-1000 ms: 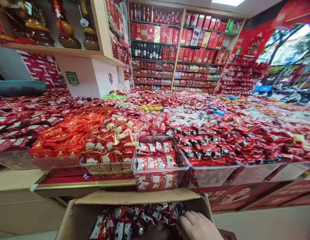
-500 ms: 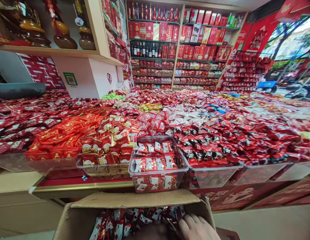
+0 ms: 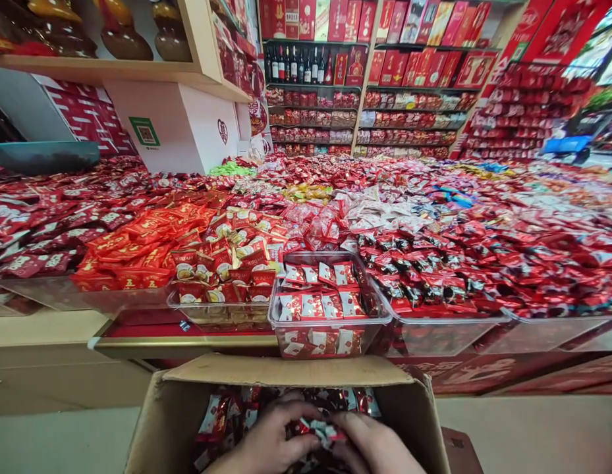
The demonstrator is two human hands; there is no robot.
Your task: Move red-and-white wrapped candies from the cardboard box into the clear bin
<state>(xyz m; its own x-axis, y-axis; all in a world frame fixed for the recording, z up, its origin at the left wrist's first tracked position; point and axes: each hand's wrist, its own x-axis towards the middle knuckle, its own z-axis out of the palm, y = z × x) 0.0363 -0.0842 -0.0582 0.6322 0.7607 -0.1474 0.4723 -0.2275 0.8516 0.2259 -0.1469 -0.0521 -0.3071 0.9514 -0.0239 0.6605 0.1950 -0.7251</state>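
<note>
An open cardboard box point(image 3: 286, 372) full of small red-and-white wrapped packets point(image 3: 214, 418) stands at the bottom centre. Both of my hands are inside it, close together over the packets. My left hand point(image 3: 276, 431) curls its fingers round a few packets point(image 3: 323, 429). From the right, my right hand point(image 3: 367, 441) closes on the same small bunch; its fingertips are partly hidden. Just beyond the box, a clear plastic bin point(image 3: 330, 323) holds similar packets arranged in rows.
Clear bins point(image 3: 448, 329) heaped with red sweets line the counter on both sides. Gold-edged counter trim point(image 3: 187, 341) runs behind the box. A wooden cabinet point(image 3: 211, 59) overhangs the left, and stocked shelves point(image 3: 362, 85) stand at the back.
The view has tilted down and shifted left. My left hand, dark and blurred before, now shows clearly beside my right hand, which has moved towards the middle of the box. A bunch of packets is between them.
</note>
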